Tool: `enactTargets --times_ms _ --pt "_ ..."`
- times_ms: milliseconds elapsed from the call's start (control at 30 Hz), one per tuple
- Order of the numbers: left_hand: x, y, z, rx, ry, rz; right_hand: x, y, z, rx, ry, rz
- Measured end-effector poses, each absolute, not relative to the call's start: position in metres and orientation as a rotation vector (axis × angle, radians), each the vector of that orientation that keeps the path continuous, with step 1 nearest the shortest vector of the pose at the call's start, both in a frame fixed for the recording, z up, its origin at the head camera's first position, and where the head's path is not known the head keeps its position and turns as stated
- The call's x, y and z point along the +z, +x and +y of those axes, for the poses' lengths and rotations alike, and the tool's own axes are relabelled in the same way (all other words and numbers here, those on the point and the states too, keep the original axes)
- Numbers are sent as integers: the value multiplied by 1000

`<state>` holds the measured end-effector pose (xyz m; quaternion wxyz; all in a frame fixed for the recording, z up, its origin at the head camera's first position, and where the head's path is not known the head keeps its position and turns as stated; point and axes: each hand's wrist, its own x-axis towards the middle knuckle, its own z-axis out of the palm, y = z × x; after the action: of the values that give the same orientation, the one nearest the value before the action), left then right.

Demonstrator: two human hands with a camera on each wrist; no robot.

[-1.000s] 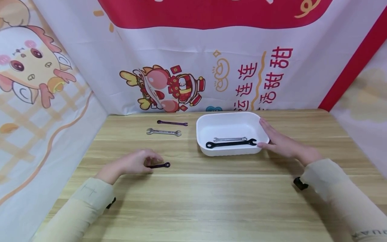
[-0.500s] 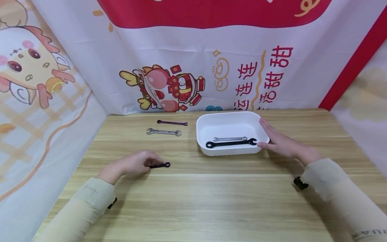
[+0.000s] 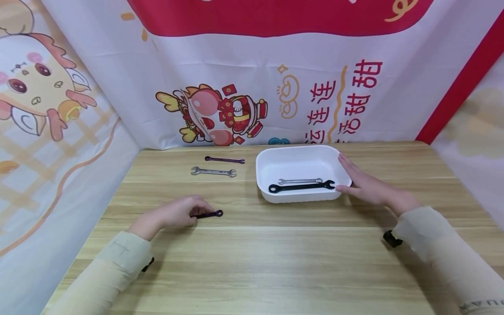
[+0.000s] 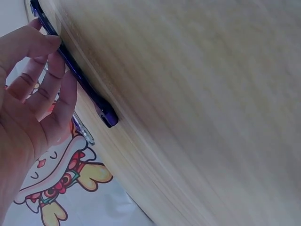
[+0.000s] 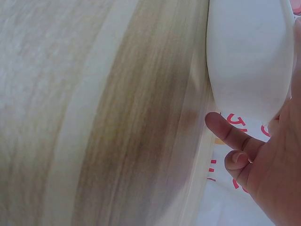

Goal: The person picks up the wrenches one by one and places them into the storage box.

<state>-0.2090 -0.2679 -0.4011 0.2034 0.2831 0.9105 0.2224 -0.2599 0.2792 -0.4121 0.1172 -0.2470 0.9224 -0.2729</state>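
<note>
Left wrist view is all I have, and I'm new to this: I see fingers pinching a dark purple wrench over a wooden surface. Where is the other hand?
Observer: The right hand is at the right-hand end of a white tray, touching it.
Visitor: Oh, a tray! Is there anything inside?
Observer: Yes, two wrenches: a black wrench and a silver wrench.
Visitor: Which of those two is longer?
Observer: The black one, as the head view shows.
</note>
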Motion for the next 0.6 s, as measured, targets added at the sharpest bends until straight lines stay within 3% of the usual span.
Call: enactTargets --times_ms 600 --pt "-406 -213 -262 576 850 2588 -410 -260 280 -788 -691 2686"
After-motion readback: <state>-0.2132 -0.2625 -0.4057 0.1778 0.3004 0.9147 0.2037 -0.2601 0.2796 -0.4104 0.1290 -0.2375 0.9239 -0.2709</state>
